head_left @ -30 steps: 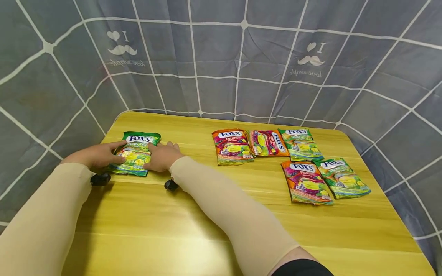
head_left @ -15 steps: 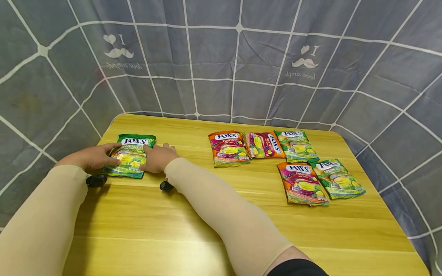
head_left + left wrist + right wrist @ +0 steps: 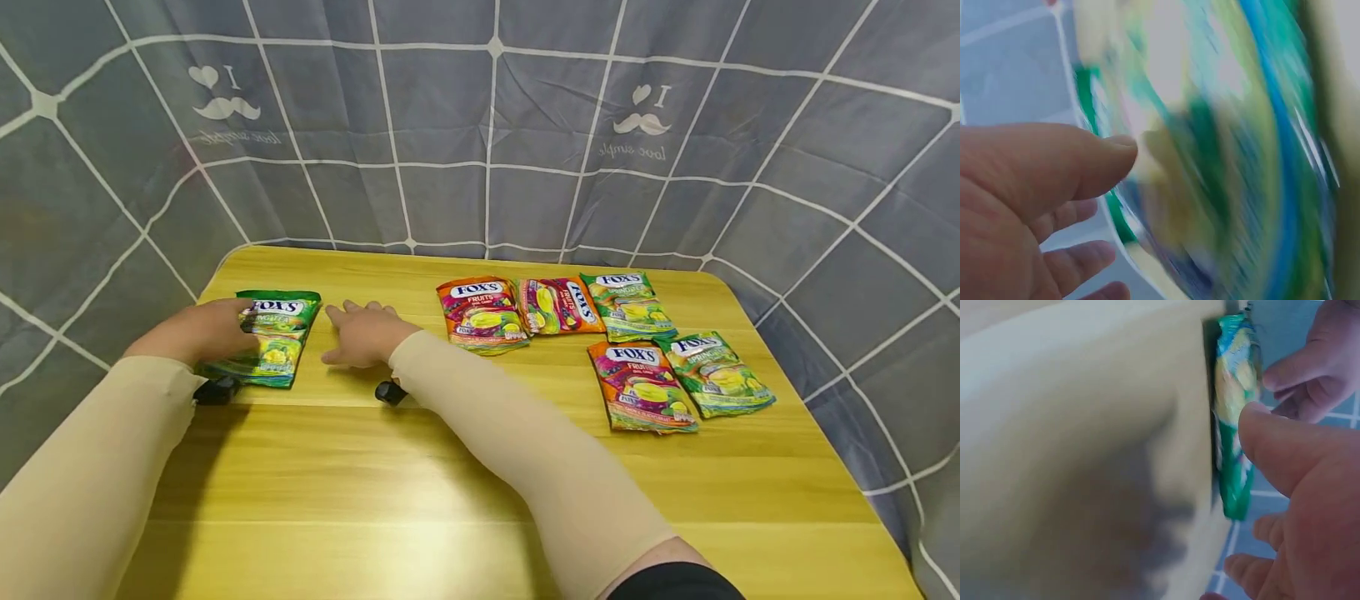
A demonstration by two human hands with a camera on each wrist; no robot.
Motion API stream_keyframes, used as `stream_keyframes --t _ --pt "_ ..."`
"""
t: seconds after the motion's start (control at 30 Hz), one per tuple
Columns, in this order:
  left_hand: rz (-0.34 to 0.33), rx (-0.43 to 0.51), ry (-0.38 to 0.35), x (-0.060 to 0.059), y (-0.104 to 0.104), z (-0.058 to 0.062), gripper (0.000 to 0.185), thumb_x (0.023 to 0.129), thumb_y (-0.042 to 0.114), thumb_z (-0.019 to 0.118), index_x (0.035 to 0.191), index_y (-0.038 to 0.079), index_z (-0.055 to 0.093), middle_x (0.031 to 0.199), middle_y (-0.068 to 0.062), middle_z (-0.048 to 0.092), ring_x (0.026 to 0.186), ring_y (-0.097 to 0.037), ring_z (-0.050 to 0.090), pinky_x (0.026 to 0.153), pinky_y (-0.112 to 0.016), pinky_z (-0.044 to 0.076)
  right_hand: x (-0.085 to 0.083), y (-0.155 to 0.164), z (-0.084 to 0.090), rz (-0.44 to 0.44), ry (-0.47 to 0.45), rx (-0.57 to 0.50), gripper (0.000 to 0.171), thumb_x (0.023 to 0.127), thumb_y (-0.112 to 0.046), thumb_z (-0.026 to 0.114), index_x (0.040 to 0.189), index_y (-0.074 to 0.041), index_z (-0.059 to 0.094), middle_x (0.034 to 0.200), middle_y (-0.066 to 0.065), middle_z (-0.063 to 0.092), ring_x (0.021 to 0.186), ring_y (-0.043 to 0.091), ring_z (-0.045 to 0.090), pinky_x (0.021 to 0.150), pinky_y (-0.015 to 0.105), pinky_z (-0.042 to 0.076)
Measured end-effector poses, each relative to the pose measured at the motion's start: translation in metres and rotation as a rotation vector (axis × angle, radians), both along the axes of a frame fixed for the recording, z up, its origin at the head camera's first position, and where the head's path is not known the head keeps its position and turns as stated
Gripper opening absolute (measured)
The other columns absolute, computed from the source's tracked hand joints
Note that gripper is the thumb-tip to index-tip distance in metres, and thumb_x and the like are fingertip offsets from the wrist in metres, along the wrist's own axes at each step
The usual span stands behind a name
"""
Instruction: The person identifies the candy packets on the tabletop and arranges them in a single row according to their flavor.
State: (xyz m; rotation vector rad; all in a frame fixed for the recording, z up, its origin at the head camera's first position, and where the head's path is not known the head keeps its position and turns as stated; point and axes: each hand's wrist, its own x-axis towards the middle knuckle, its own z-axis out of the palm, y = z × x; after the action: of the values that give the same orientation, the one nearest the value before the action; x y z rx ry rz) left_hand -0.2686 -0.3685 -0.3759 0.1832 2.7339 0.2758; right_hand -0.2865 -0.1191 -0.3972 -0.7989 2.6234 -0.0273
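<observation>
A green Fox's candy bag (image 3: 279,348) lies face up at the table's left end. My left hand (image 3: 201,332) hovers over the bag's left edge and hides part of it; in the left wrist view the thumb (image 3: 1094,156) and fingers are spread, with the bag blurred beyond. Off the bag's right side is my right hand (image 3: 366,335), its fingers extended and a strip of bare table between. The right wrist view has the bag (image 3: 1235,394) edge-on past the right thumb (image 3: 1272,440), with the left hand (image 3: 1319,369) on its far side.
Toward the right of the yellow wooden table (image 3: 420,467) lie two red-orange candy bags (image 3: 483,321) (image 3: 557,308) and a green one (image 3: 632,308) in a row. Nearer sit another red-orange bag (image 3: 647,392) and green bag (image 3: 720,379). A grey checked curtain (image 3: 450,125) stands behind.
My right hand has let go of the green candy bag's right edge and moved right. My left hand has shifted over its left part. The head view has turned slightly right.
</observation>
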Motion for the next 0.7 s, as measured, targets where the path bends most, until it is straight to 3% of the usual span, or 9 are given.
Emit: stream_keyframes --t 0.13,0.23,0.33,0.47,0.7 --pt "-0.015 0.02 0.059 -0.005 0.041 0.012 0.083 0.103 0.037 0.059 0.16 -0.013 0.026 0.153 -0.044 0.039 0.134 -0.064 0.046 0.106 -0.075 0.041 -0.005 0.038 0.01 0.044 0.056 -0.017 0.085 0.104 -0.067 0.048 0.171 -0.028 0.013 0.179 -0.003 0.015 0.164 0.029 0.02 0.133 0.046 0.02" --pt "-0.028 0.066 0.088 -0.009 0.077 0.02 0.083 0.106 0.045 0.057 0.164 -0.004 0.025 0.159 -0.038 0.039 0.138 -0.059 0.045 0.108 -0.074 0.04 -0.009 0.072 0.018 0.058 0.073 -0.042 0.085 0.105 -0.064 0.05 0.171 -0.023 0.016 0.178 0.003 0.017 0.165 0.027 0.017 0.134 0.046 0.015" --pt "-0.053 0.103 0.116 -0.013 0.114 0.024 0.083 0.107 0.051 0.055 0.167 0.002 0.024 0.165 -0.034 0.032 0.146 -0.058 0.036 0.114 -0.074 0.035 -0.014 0.111 0.025 0.04 0.065 -0.064 0.085 0.105 -0.06 0.053 0.171 -0.02 0.017 0.178 0.006 0.016 0.166 0.022 0.013 0.135 0.043 0.009" --pt "-0.087 0.16 0.157 -0.018 0.159 0.022 0.079 0.107 0.047 0.057 0.167 0.005 0.026 0.168 -0.028 0.032 0.15 -0.053 0.035 0.119 -0.07 0.032 -0.018 0.167 0.03 -0.02 0.054 -0.095 0.084 0.105 -0.056 0.056 0.17 -0.017 0.02 0.178 0.009 0.016 0.166 0.029 0.013 0.135 0.047 0.008" --pt "-0.142 0.301 0.174 -0.02 0.234 0.004 0.074 0.106 0.042 0.058 0.167 0.011 0.029 0.163 -0.022 0.045 0.148 -0.046 0.044 0.122 -0.064 0.034 -0.025 0.274 0.024 -0.159 0.02 -0.127 0.081 0.106 -0.05 0.059 0.169 -0.013 0.024 0.177 0.013 0.018 0.164 0.035 0.018 0.134 0.053 0.008"
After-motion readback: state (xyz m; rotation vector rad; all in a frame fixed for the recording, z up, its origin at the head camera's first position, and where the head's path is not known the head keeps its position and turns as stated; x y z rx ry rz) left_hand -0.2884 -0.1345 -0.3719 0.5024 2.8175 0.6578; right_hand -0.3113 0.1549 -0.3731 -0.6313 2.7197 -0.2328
